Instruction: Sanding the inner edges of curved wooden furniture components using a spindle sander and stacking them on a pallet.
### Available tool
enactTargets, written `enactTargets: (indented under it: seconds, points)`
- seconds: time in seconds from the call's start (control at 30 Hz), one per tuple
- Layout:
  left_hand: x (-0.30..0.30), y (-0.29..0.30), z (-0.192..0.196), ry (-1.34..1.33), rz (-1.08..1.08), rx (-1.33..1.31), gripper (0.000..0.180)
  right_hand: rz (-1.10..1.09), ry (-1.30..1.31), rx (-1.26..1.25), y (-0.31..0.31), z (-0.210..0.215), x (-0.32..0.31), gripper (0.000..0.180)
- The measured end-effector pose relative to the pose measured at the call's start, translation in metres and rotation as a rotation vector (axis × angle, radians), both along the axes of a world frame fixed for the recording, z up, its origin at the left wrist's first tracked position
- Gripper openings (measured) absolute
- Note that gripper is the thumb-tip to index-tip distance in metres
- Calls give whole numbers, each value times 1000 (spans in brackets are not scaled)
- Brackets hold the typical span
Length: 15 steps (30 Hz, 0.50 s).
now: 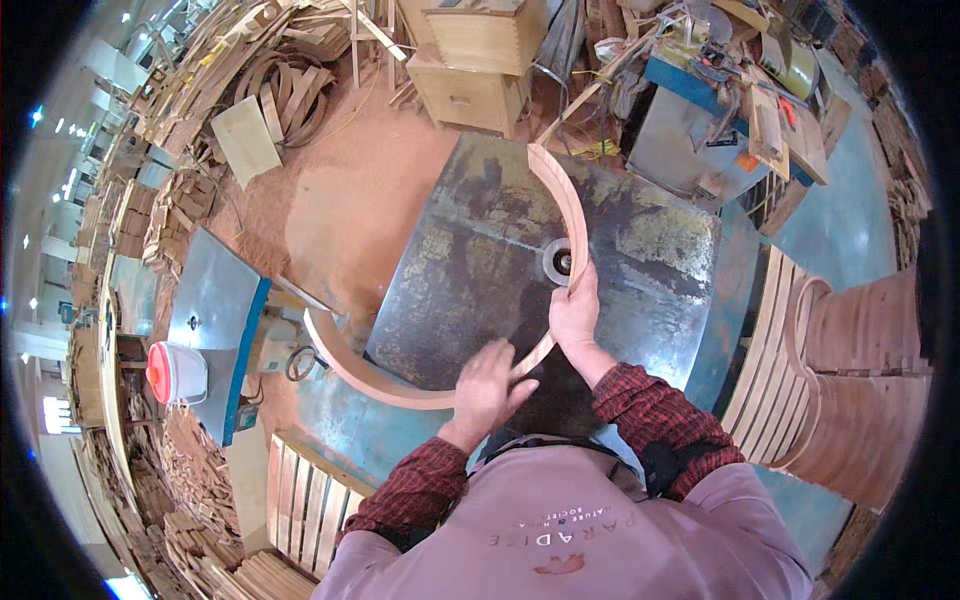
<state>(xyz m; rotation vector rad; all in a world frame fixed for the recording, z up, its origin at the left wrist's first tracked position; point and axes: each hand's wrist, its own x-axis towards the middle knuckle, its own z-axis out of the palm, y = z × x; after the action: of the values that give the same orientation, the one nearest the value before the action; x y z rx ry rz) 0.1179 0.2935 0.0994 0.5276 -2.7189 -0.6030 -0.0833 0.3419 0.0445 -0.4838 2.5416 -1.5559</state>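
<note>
Sawdust covers the workshop floor around a worn metal table point(480, 270), where a left hand point(487, 388) at six o'clock and a right hand point(575, 312) both grip a curved wooden strip point(566, 200) pressed beside the round cutter point(560, 262).

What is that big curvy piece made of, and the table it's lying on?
The curved strip looks like bare, unpainted wood: pale tan with a smooth matte face. The machine table looks like metal, probably steel or iron: dark grey, with worn yellowish blotches and a dull sheen.
</note>
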Motion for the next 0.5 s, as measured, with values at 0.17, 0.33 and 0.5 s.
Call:
enactTargets:
  seconds: [0.17, 0.33, 0.5]
  points:
    - [2, 10, -16, -226, 50, -45, 36, 12, -51, 24, 4, -3, -2, 66]
    - [4, 12, -15, -261, 80, -24, 36, 151, -57, 8, -5, 6, -53, 57]
    - [1, 11, -14, -279, 79, 10, 36, 418, 20, -101, -67, -15, -156, 65]
